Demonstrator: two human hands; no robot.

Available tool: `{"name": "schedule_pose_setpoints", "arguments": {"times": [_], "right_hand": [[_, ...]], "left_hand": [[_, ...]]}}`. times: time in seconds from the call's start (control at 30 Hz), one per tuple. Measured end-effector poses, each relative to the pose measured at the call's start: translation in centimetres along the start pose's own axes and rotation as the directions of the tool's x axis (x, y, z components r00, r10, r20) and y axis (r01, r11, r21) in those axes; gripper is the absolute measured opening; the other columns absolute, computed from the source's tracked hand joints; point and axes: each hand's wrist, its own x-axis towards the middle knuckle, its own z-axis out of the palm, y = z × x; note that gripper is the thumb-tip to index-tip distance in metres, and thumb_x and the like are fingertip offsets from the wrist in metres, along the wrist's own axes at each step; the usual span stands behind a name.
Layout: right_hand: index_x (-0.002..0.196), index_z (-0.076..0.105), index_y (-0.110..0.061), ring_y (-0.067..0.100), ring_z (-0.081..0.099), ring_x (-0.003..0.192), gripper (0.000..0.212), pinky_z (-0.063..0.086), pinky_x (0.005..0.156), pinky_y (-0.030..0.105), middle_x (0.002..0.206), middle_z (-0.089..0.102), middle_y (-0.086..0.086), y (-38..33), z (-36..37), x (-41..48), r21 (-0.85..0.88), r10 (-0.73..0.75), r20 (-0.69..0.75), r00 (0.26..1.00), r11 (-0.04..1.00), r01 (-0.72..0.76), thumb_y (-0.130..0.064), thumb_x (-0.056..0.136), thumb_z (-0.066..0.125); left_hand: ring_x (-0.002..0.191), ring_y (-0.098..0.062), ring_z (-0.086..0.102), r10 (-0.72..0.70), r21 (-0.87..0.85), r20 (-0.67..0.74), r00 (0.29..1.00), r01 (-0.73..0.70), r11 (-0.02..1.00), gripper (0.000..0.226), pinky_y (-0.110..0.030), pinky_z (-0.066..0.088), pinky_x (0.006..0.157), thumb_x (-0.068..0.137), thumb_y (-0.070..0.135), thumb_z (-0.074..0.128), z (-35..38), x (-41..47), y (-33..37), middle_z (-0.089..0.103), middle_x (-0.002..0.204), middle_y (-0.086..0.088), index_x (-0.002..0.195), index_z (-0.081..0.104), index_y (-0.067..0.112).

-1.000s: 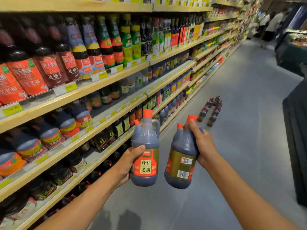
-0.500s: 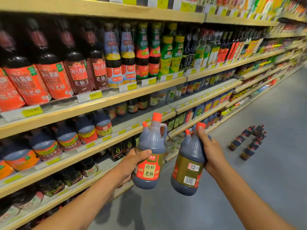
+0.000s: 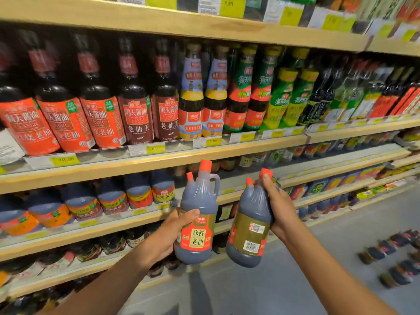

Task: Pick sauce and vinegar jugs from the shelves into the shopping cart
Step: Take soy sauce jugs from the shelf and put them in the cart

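Note:
I hold two dark soy sauce jugs with orange caps in front of the shelves. My left hand (image 3: 169, 233) grips the left jug (image 3: 198, 214) round its lower body, its red label facing me. My right hand (image 3: 276, 206) grips the right jug (image 3: 250, 226) by the neck and shoulder, with its gold back label and barcode toward me. Both jugs are upright, slightly tilted, and a small gap separates them. No shopping cart is in view.
Wooden shelves (image 3: 159, 160) run across the left and back, packed with sauce bottles (image 3: 136, 105) above and jugs (image 3: 109, 196) below. Several bottles (image 3: 395, 258) stand in rows on the grey aisle floor at the lower right.
My view has swung left from the aisle toward the shelves. Both hands have kept their hold on the jugs, which now sit closer to the shelf front.

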Motion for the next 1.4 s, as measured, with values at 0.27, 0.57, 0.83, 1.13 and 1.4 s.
{"name": "schedule_pose_setpoints", "arguments": {"times": [0.27,0.57,0.83,1.13,1.4], "right_hand": [[0.100,0.071,0.000,0.035,0.075,0.084,0.044,0.058,0.079,0.045,0.096,0.077,0.021,-0.1,0.6,7.4,-0.103,0.086,0.247,0.965,0.993,-0.062,-0.044,0.093,0.066],[0.097,0.073,-0.006,0.035,0.072,0.088,0.044,0.056,0.083,0.046,0.102,0.075,0.023,1.3,0.3,13.2,-0.150,0.153,0.441,0.885,0.984,-0.095,-0.048,0.083,0.072],[0.099,0.067,-0.006,0.034,0.072,0.090,0.044,0.057,0.082,0.044,0.105,0.074,0.024,5.6,1.3,16.1,-0.166,0.223,0.470,0.854,0.973,-0.163,-0.047,0.085,0.075],[0.096,0.069,-0.006,0.041,0.071,0.103,0.062,0.057,0.094,0.056,0.104,0.075,0.023,10.4,3.5,18.9,-0.214,0.234,0.462,0.855,0.965,-0.148,-0.063,0.073,0.079],[0.082,0.060,-0.010,0.023,0.065,0.071,0.018,0.051,0.067,0.033,0.086,0.068,0.011,9.4,8.3,22.8,-0.170,0.170,0.316,0.933,0.978,-0.121,-0.021,0.095,0.067]], "left_hand": [[0.092,-0.030,0.074,0.034,-0.041,-0.157,0.987,-0.041,0.998,0.069,-0.038,0.059,0.076,0.063,0.047,0.079,2.3,2.0,-1.0,0.075,0.103,-0.018,0.120,0.063,0.010],[0.094,-0.033,0.073,0.124,-0.085,-0.390,0.912,-0.170,0.982,0.087,-0.041,0.058,0.078,0.052,0.063,0.091,5.8,2.2,-5.0,0.074,0.107,-0.021,0.117,0.068,0.011],[0.099,-0.037,0.071,0.125,-0.109,-0.491,0.862,-0.203,0.973,0.105,-0.044,0.058,0.081,0.055,0.061,0.090,5.0,2.4,-7.8,0.070,0.113,-0.025,0.134,0.052,0.004],[0.097,-0.038,0.070,0.153,-0.093,-0.530,0.834,-0.237,0.967,0.087,-0.046,0.059,0.085,0.055,0.064,0.089,3.3,3.3,-10.2,0.072,0.107,-0.024,0.118,0.065,0.010],[0.098,-0.040,0.071,0.156,-0.094,-0.551,0.820,-0.247,0.964,0.079,-0.047,0.059,0.086,0.055,0.064,0.089,1.3,3.6,-11.0,0.071,0.111,-0.027,0.113,0.071,0.014]]}}
